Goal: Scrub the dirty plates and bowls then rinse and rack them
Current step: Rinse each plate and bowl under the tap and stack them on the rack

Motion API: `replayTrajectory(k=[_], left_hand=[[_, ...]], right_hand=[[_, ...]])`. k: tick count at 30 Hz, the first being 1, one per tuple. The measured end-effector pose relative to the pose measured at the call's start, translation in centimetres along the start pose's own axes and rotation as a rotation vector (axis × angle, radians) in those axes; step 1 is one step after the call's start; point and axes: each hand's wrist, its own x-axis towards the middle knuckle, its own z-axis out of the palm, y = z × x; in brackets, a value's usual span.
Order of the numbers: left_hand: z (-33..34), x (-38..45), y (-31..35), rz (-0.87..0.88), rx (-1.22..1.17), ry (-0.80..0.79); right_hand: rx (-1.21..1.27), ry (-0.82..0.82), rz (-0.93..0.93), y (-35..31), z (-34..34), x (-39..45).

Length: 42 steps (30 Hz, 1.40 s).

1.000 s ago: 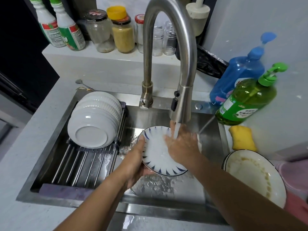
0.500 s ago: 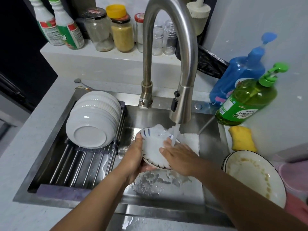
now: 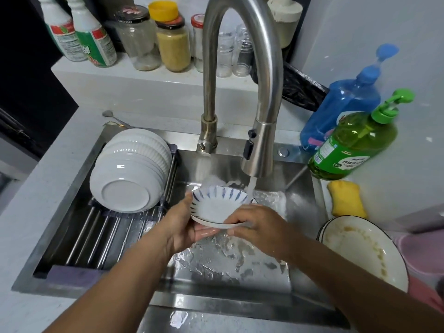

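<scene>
Blue-striped small plate (image 3: 217,205) is held tilted over the sink (image 3: 300,236), just under the faucet (image 3: 258,152) stream. The left hand (image 3: 185,227) grips its left rim; the right hand (image 3: 257,227) pinches its near edge. White bowls (image 3: 129,174) lie stacked on the rack (image 3: 96,239) at the sink's left side; a dirty plate (image 3: 360,251) sits by the right edge.

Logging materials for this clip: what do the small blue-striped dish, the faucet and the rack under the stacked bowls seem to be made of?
Blue-striped dish: looks like glazed ceramic, glossy white with painted blue strokes; melamine cannot be ruled out. Faucet: brushed metal, probably stainless steel, with soft satin reflections. Rack: round shiny metal rods, likely steel, with dull purple end bars that look like plastic or rubber.
</scene>
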Motion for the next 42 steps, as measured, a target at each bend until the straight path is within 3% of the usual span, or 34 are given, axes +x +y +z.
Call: replayTrajectory(k=[4,8,13,20,24,28,32,34,38,42], left_hand=[[-0.5,0.2,-0.2,0.001,-0.032,-0.136],[-2.2,0.2,-1.0,0.255,0.245,-0.270],[-2.4,-0.1,-1.8,0.328,0.249,-0.328],[2.0,-2.6,-3.0,0.377,0.272,-0.300],[3.8,-3.7,-3.8,0.343,0.129,-0.246],[4.4,-3.2,-3.3,0.175,-0.246,-0.231],[4.3,-2.5,-1.9,0.037,-0.604,-0.188],[3.9,-2.6,-1.3,0.041,-0.649,-0.162],[2.2,-2.9,-0.9,0.079,-0.503,-0.172],[0.2,-3.5,0.1,0.089,-0.352,-0.279]], right_hand=[[0.300,0.028,0.164,-0.1,-2.3,0.7],[0.648,0.033,0.332,1.3,-5.3,0.6],[0.769,0.184,0.408,2.5,-5.3,1.6],[0.384,0.428,0.543,0.3,-1.9,5.2],[0.270,0.239,0.710,-1.4,0.1,6.6],[0.089,0.068,0.493,-3.2,1.2,7.3],[-0.209,0.131,0.360,-4.4,2.6,5.2],[-0.307,0.284,0.273,-4.0,3.6,3.9],[-0.044,0.444,0.466,-0.1,3.5,4.1],[0.654,0.489,0.984,2.0,1.3,5.0]])
